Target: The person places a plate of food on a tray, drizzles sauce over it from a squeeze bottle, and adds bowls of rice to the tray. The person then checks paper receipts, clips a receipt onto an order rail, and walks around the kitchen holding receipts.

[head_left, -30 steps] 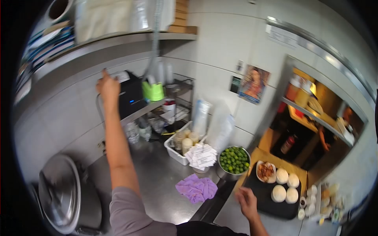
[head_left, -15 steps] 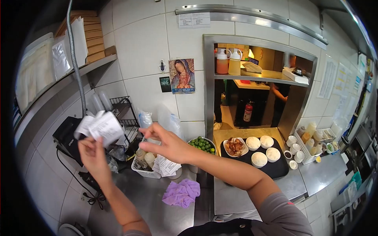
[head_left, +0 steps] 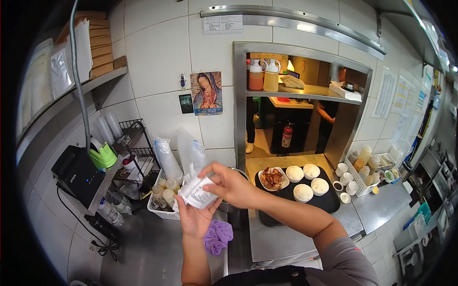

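Left hand and right hand were together, both clamped on curled white printed paper — held above the grey metal counter, near the white perforated plastic basket of pale bottles — crumpled purple cloth just beside.

white paper with dark print; purple cloth

The left hand is raised, palm showing, above a nearly upright left forearm. Close by, the right hand has its fingers bent; the right arm slants leftward from a short grey sleeve.
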{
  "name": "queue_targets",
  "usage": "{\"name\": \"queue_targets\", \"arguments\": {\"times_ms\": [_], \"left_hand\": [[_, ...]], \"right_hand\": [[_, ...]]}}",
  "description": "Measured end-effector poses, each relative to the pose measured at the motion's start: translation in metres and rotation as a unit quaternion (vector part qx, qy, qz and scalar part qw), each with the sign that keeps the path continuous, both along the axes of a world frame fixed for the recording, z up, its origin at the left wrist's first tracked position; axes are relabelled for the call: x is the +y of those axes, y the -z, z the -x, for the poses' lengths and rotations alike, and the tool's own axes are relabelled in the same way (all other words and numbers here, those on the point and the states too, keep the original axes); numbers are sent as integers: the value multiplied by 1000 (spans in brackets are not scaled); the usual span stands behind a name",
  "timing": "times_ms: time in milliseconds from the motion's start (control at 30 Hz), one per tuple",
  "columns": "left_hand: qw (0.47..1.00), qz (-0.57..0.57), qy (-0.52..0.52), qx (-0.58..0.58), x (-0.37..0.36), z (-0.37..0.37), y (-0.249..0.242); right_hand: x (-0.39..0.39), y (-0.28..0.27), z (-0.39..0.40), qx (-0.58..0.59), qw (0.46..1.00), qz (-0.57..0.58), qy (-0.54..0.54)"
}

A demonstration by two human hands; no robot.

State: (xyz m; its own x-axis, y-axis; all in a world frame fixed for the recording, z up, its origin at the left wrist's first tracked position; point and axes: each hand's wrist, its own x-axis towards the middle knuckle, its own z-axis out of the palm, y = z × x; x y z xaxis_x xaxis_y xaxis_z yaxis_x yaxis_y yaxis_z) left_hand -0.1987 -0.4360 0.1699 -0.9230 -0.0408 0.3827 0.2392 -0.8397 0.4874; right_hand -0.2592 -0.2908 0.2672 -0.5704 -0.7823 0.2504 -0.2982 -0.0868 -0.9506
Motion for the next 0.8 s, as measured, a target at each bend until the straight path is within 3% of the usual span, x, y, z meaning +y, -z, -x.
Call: {"name": "queue_targets", "arguments": {"times_ms": [67,133,233,367,500,567,633,667,700,767,800], "left_hand": [[994,-104,15,-11,4,9,-2],[995,-93,-28,-30,1,28,8],[989,-85,-102,-61,3,46,14],[971,-119,-190,-80,2,59,18],[954,-96,-284,-22,0,56,8],[944,-62,-324,-18,-1,50,1],[941,-51,-335,-6,-11,48,9],[938,-32,-346,-8,-13,44,10],[934,-14,-357,-11,-16,41,12],[933,-12,-359,-2,-20,37,17],[934,-24,-357,-5,-20,35,18]], "right_hand": [[11,16,1,73,997,-4,10],[24,22,-2,180,979,-71,59],[36,37,2,287,953,-49,87],[54,48,16,292,945,-113,95],[65,31,46,332,923,-156,119],[66,-1,82,427,888,-85,150],[67,-73,113,483,854,7,192],[64,-100,142,479,842,86,234],[62,-135,158,329,891,179,258],[52,-198,216,364,817,334,298],[50,-219,247,326,831,343,292]]}}
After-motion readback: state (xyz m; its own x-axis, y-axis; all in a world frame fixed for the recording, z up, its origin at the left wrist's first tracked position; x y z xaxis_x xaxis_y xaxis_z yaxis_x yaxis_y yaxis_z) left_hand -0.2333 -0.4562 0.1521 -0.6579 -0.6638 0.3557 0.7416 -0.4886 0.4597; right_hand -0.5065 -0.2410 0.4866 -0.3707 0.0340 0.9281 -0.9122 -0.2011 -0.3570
